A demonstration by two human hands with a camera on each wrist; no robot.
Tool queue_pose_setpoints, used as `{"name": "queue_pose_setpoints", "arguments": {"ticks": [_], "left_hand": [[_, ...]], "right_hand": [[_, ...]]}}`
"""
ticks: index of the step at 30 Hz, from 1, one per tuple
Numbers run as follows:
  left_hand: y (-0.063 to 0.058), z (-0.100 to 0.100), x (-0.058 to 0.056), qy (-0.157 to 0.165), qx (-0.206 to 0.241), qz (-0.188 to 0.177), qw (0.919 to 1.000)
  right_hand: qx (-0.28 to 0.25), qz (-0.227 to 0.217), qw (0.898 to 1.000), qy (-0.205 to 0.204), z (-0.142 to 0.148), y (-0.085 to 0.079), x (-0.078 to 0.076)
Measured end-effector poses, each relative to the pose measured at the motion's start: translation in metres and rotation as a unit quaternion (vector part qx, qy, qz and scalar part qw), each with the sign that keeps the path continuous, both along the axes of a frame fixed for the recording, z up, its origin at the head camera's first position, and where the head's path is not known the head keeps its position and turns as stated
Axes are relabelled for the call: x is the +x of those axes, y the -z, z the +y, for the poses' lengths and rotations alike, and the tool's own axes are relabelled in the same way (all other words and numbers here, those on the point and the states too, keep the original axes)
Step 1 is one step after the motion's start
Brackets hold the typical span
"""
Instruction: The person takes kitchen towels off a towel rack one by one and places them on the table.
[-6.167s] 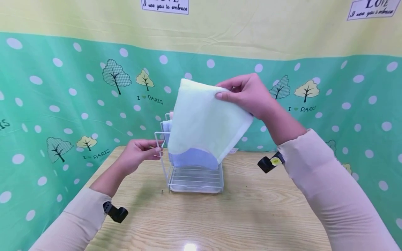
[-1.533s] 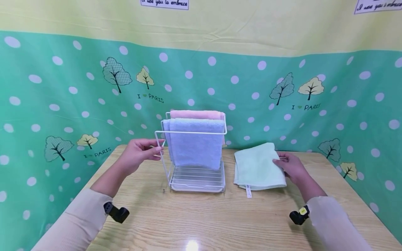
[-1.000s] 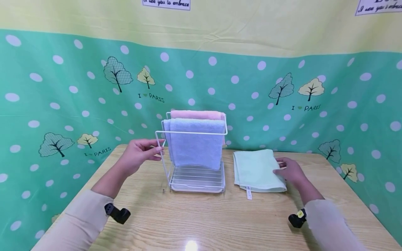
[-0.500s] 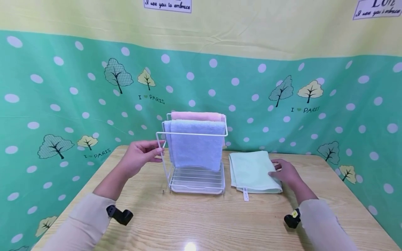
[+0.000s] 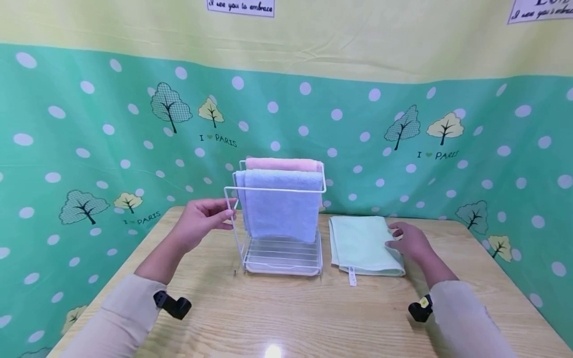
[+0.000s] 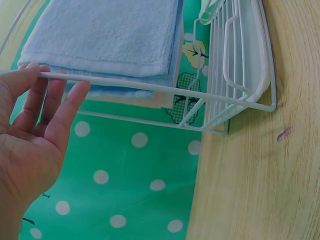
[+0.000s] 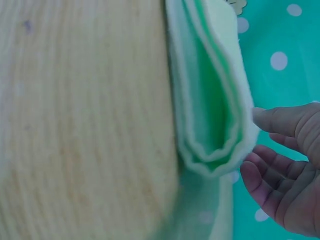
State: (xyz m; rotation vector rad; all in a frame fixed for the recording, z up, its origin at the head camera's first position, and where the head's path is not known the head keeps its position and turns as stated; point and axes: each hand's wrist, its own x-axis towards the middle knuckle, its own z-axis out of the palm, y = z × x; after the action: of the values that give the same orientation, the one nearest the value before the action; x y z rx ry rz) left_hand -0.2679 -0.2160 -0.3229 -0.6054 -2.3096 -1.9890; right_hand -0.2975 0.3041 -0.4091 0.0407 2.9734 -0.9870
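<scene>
My left hand (image 5: 197, 223) pinches the front left upright of a white wire towel rack (image 5: 283, 270), thumb on one side and fingertips on the other in the left wrist view. A folded light blue towel (image 5: 284, 206) hangs over one bar, with a pink towel (image 5: 281, 163) behind it. To the right of the rack, a pale green towel (image 5: 360, 243) lies folded on the table, its small white label at the front edge. At that towel's right edge is my right hand (image 5: 413, 242). In the right wrist view its thumb tip meets the fold, with the fingers spread loosely below.
The rack's foremost top bar (image 5: 277, 189) is bare, and a tray (image 5: 283, 271) forms its base. A wooden table (image 5: 286, 318) carries everything. Behind hangs a green and yellow curtain (image 5: 286, 124) with dots and trees.
The pale green towel, earlier held up before the rack by my right hand, now lies flat on the table to its right. My right hand has let go. The left hand stays on the rack.
</scene>
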Motion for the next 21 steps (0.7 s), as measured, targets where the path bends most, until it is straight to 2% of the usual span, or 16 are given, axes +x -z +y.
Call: {"name": "queue_pose_setpoints", "arguments": {"ticks": [9,21], "left_hand": [[0.003,0.001,0.0,-0.008,-0.001,0.011,0.9999],[0.003,0.004,-0.002,-0.025,-0.032,0.01,0.9991]], "right_hand": [[0.018,0.033,0.998,-0.045,-0.015,-0.019,0.004],[-0.01,0.069,0.996,-0.063,-0.034,-0.053,0.014]]}}
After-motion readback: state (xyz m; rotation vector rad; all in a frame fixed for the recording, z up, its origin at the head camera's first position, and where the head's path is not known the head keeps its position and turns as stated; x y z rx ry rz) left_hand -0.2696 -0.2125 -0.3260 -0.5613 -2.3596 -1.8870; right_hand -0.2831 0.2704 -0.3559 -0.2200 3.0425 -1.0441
